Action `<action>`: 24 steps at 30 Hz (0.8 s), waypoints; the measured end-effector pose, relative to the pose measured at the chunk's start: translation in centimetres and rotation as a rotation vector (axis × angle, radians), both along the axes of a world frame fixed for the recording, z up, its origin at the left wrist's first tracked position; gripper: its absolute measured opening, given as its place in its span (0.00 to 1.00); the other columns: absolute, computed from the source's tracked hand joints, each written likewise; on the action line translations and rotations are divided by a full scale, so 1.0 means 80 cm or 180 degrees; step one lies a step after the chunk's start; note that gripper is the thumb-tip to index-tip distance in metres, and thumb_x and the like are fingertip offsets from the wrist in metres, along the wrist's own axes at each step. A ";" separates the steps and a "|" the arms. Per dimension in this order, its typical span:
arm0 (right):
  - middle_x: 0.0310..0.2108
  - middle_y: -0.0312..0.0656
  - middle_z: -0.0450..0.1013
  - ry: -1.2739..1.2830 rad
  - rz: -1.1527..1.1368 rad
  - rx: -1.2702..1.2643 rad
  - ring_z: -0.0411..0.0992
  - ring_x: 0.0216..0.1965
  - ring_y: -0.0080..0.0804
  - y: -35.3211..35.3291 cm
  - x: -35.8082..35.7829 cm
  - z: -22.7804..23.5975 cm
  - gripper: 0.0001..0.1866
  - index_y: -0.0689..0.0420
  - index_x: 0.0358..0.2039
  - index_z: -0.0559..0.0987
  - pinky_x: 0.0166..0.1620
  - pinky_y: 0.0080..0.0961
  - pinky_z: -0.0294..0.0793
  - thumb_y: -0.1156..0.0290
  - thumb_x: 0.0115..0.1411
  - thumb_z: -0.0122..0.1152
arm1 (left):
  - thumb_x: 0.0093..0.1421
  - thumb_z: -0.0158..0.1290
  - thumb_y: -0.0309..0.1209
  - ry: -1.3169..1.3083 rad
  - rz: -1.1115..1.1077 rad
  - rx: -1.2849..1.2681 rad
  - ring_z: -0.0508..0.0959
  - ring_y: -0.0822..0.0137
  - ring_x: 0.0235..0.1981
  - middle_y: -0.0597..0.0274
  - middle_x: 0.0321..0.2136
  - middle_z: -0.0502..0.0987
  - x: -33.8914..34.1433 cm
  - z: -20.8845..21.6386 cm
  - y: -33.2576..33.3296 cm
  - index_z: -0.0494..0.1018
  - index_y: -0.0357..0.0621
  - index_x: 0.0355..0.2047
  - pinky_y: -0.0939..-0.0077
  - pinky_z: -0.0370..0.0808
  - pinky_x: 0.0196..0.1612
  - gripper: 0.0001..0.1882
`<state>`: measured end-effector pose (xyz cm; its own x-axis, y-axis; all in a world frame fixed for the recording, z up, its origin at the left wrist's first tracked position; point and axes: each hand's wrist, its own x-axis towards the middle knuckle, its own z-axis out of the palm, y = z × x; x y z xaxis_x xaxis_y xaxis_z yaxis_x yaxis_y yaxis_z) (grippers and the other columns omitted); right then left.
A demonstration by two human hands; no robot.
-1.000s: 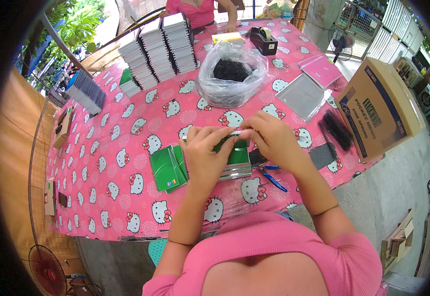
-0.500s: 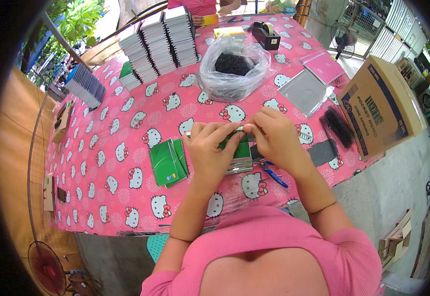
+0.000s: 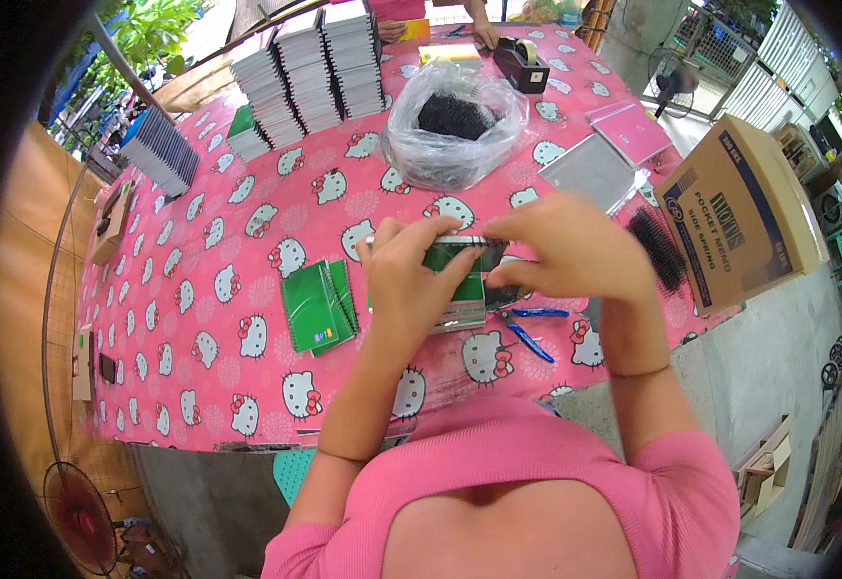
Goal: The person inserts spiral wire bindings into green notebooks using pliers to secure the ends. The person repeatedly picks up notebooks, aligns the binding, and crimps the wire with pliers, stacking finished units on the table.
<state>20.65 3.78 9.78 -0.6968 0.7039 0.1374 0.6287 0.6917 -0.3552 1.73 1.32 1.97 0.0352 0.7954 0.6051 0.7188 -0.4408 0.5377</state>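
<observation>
1. One table with a pink patterned cloth; the work sits near its front edge, roughly central
2. Cardboard box at the table's right side, well apart from both hands
3. Three tall notebook stacks at the far side, left of centre; no visible change over the last second
4. Clear plastic bag beyond the hands, black coils inside
5. Right hand: main change. Half a second ago its fingertips were pinched at the notebook's top edge, beside the left fingers; now it's shifted right and opened, thumb and index well spread, some motion blur. Index tip is at the right end of that edge; can't tell if it or the thumb is touching. My read: pinch released, so the left hand alone carries the hold
6. Left hand: partly closed, grasping the notebook, thumb across the front, fingers at the top edge; grip about the same as before
7. Green notebook: in the left hand, pale top edge facing away from the person, more green cover showing below it
8. Two loose green notebooks: overlapping, left of the left hand, untouched
9. Blue pliers: on the cloth, just right of the work, handles spread, not held; both handles now show clear of the right hand
</observation>
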 end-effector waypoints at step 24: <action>0.26 0.51 0.76 -0.0877 -0.0085 -0.0018 0.77 0.31 0.49 0.019 -0.047 -0.011 0.16 0.60 0.24 0.80 0.35 0.43 0.75 0.58 0.45 0.69 | 0.41 0.64 0.19 -0.0681 -0.0537 -0.0369 0.74 0.58 0.39 0.54 0.41 0.72 -0.009 0.019 -0.001 0.67 0.43 0.53 0.66 0.72 0.42 0.36</action>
<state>16.89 5.31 8.91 -0.6885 0.7229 -0.0589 0.7203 0.6720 -0.1721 1.00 1.21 3.46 0.0543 0.8535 0.5183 0.5055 -0.4711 0.7228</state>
